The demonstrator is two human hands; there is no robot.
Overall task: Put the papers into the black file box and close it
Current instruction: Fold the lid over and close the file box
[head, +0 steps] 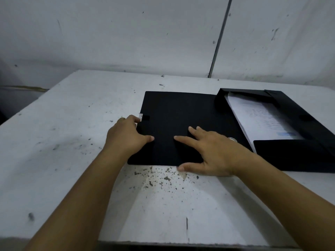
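The black file box lies open on the table at the right, with a stack of printed white papers inside its tray. Its wide black lid is spread flat to the left of the tray. My left hand curls over the lid's left edge, beside a small white fastener tab, thumb resting on top. My right hand lies flat on the lid's near part with fingers spread and the thumb at the front edge. A ring shows on that hand.
The white table is scuffed and speckled with dark flecks near the front. Its left edge runs diagonally, and a white wall stands just behind it. The box's right side runs out of frame.
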